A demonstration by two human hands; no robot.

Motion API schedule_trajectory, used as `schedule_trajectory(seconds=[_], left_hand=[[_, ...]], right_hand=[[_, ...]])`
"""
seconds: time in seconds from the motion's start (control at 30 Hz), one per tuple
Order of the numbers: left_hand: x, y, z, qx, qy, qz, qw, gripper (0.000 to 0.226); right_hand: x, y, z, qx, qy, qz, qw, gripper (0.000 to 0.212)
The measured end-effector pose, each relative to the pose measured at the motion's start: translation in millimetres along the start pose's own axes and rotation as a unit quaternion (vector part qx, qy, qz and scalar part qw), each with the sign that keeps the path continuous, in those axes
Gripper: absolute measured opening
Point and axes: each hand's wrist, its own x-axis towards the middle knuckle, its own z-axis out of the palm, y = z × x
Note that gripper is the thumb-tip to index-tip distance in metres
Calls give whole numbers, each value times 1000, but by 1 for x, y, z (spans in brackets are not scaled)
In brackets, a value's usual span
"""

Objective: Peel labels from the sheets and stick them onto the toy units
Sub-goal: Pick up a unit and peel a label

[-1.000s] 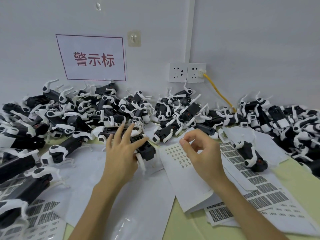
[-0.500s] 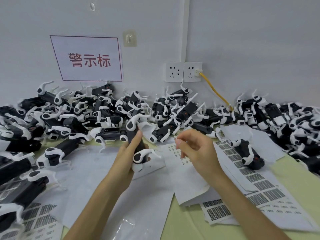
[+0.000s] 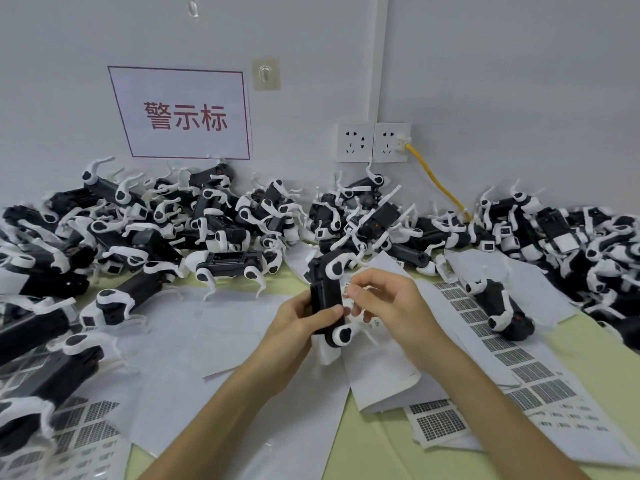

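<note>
Holds one black-and-white toy unit (image 3: 327,299) upright at centre, left hand (image 3: 298,327) curled round its body. Pinches one tiny label (image 3: 346,288) between right hand (image 3: 388,306) thumb and forefinger, touching the unit's right side. Near and right, several label sheets (image 3: 498,344); far behind, piled toys (image 3: 225,233) too many to count, two sockets (image 3: 372,142), one sign (image 3: 187,112).

Toy units (image 3: 221,268) heaped along the whole back wall; I find no way through there. Lone unit (image 3: 498,306) sits on the label sheets (image 3: 533,375), right side. Flat paper (image 3: 194,327) front left looks passable
</note>
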Motion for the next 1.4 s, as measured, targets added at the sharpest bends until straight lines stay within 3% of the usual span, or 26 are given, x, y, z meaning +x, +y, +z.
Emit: schedule_trajectory(seconds=[0.27,0.5,0.73,1.1,1.4], left_hand=[[-2,-3,6,27,2,38,999,51],[-1,-5,6,52,11,68,996,50],[-1,-7,6,68,24,82,994,45],[-1,-9,8,98,51,93,989,41],[-4,-14,9,170,63,125,975,37]], right_hand=[[1,4,2,-52,-1,3,999,18],[1,4,1,-81,5,-6,997,25],[1,6,1,-94,9,2,996,17],[1,9,4,-102,22,-4,995,20],[1,11,3,-102,37,12,994,24]])
